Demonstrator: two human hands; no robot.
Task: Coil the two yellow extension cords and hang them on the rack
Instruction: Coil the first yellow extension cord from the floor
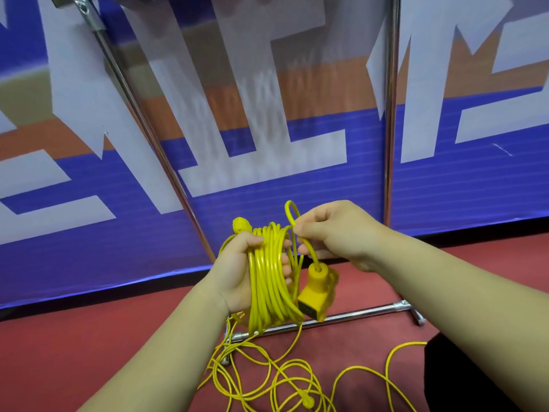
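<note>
The left hand (237, 272) is wrapped around a coil (269, 281) of yellow cord, palm toward the camera, thumb pressed over the top strands and fingertips curled round the far side. The coil hangs as a long bundle of parallel loops from the fist down to just above the rack's base bar (341, 316). A yellow plug (241, 225) sticks up behind the thumb at the top of the bundle.

The right hand (332, 230) sits just beside the coil, fingers pinched on the cord's free end. A small loop (291, 211) rises above that pinch, and below it the cord runs into a yellow socket block (318, 289), which dangles beside the coil's right edge, touching or nearly touching the strands; the view does not settle which.

On the red floor (89, 352) below the hands lies the second cord (282, 379), loose and tangled in wide overlapping loops, with its plug (306, 401) near the bottom edge. One strand trails off toward the right edge beside a dark shape (475, 379).

The rack's two chrome uprights (391, 114) rise in front of a blue banner (297, 188) with large white lettering, one leaning left, the other nearly vertical. The base bar ends in a short crosspiece (414, 313) on the floor at right.
</note>
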